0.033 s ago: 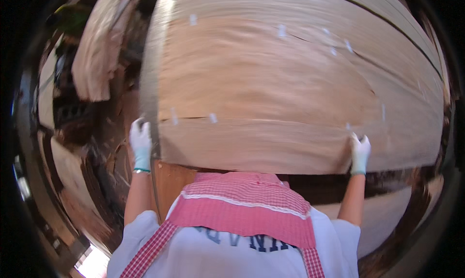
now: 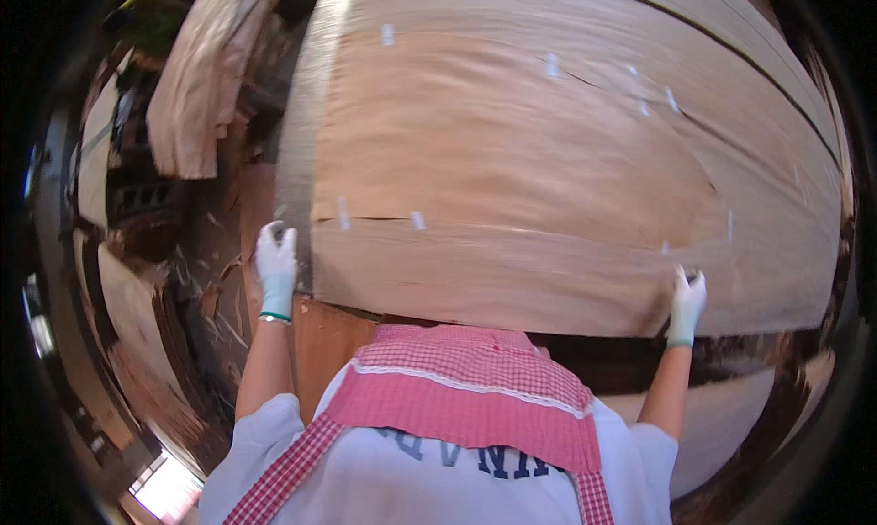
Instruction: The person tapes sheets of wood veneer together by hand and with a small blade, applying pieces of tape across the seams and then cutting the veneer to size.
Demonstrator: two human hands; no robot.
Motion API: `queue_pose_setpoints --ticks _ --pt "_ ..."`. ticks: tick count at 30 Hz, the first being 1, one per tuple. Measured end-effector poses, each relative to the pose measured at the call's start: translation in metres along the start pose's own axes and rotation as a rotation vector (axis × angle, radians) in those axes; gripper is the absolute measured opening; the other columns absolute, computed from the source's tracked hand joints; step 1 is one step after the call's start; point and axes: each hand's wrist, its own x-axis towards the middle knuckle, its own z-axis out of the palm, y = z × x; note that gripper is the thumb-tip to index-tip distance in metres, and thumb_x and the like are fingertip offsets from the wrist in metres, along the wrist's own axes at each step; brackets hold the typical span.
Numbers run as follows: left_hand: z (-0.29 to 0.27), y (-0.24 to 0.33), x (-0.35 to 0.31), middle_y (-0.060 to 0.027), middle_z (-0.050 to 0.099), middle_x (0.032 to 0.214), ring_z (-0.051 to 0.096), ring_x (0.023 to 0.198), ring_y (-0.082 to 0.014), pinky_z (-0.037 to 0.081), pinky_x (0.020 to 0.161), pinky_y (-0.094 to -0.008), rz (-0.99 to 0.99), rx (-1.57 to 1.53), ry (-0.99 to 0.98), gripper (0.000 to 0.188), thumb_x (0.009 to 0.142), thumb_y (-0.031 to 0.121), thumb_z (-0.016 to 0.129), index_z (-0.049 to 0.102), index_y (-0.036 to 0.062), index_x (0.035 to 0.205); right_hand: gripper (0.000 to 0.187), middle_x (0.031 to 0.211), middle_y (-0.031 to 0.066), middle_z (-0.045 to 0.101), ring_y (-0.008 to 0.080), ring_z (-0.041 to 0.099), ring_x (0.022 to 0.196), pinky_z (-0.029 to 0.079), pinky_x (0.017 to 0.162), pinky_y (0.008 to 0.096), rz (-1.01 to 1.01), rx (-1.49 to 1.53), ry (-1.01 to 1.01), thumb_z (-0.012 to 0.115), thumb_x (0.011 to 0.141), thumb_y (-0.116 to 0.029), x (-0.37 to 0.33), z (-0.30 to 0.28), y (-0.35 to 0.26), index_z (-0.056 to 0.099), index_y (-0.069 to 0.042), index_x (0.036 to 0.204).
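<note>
A large veneer sheet [image 2: 493,150] lies across the top of a stack in front of me, with several small white tape pieces along its seams and splits. My left hand [image 2: 277,262], in a white glove with a green cuff, is beside the stack's left edge, fingers curled. My right hand [image 2: 688,307], gloved alike, is over the near right part of the sheet, fingers bent together. Dark spots show at both hands' fingertips; what they hold, if anything, cannot be made out.
Crumpled veneer pieces [image 2: 196,95] hang at the far left, above dark, littered ground. More stacked sheets [image 2: 137,315] stand to the left. A brown board [image 2: 329,342] is near my waist, and a pale sheet [image 2: 708,424] lies low at the right.
The whole scene has shifted slightly right in the view. My right hand appears a little lower on the sheet, its fingers still bent. The left stays beside the stack's edge.
</note>
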Motion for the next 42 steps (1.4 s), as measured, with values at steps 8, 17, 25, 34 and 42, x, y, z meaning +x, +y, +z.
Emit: queue_pose_setpoints --ticks 8,17,25,34,42 --pt "-0.008 -0.055 -0.032 -0.0212 0.066 0.106 0.064 0.099 -0.0278 0.050 0.087 -0.0369 -0.229 -0.154 -0.307 0.052 0.083 0.034 0.072 0.056 -0.0054 0.114 0.018 0.102 0.0085 0.063 0.0181 0.059 0.094 0.049 0.078 0.0315 -0.053 0.123 -0.311 0.054 0.094 -0.010 -0.182 0.078 -0.093 0.061 -0.005 0.111" --pt "-0.026 -0.037 -0.027 -0.0125 0.067 0.103 0.061 0.091 -0.0179 0.049 0.083 -0.0306 -0.172 -0.424 -0.717 0.046 0.084 0.029 0.073 0.061 -0.0081 0.109 0.051 0.130 0.0159 0.049 0.0376 0.062 0.099 0.053 0.078 0.0447 -0.888 -0.169 -0.817 0.071 0.080 -0.027 -0.344 0.195 -0.194 0.052 -0.016 0.125" --pt "-0.054 -0.019 -0.011 0.0017 0.061 0.078 0.051 0.064 -0.0051 0.043 0.056 -0.0222 -0.157 -0.834 -0.914 0.030 0.092 0.033 0.063 0.067 0.0040 0.098 0.033 0.104 0.0077 0.062 0.0307 0.065 0.081 0.053 0.066 0.0418 -1.114 -0.313 -0.396 0.068 0.079 -0.016 -0.375 0.206 -0.202 0.055 -0.013 0.108" --pt "0.010 -0.040 0.054 -0.0154 0.059 0.124 0.059 0.107 -0.0250 0.049 0.089 -0.0369 -0.423 -1.083 -0.854 0.056 0.098 0.045 0.049 0.048 0.0001 0.132 0.022 0.089 0.0070 0.061 0.0292 0.064 0.076 0.050 0.060 0.0420 -1.117 -0.206 -0.235 0.067 0.077 -0.012 -0.368 0.199 -0.202 0.055 -0.015 0.096" --pt "0.025 -0.068 0.072 -0.0073 0.067 0.091 0.063 0.073 -0.0207 0.051 0.061 -0.0335 0.387 -0.494 -0.674 0.021 0.087 0.022 0.068 0.066 0.0065 0.101 0.025 0.092 0.0067 0.061 0.0288 0.064 0.077 0.050 0.060 0.0419 -1.124 -0.207 -0.339 0.067 0.077 -0.013 -0.376 0.219 -0.191 0.055 -0.015 0.099"
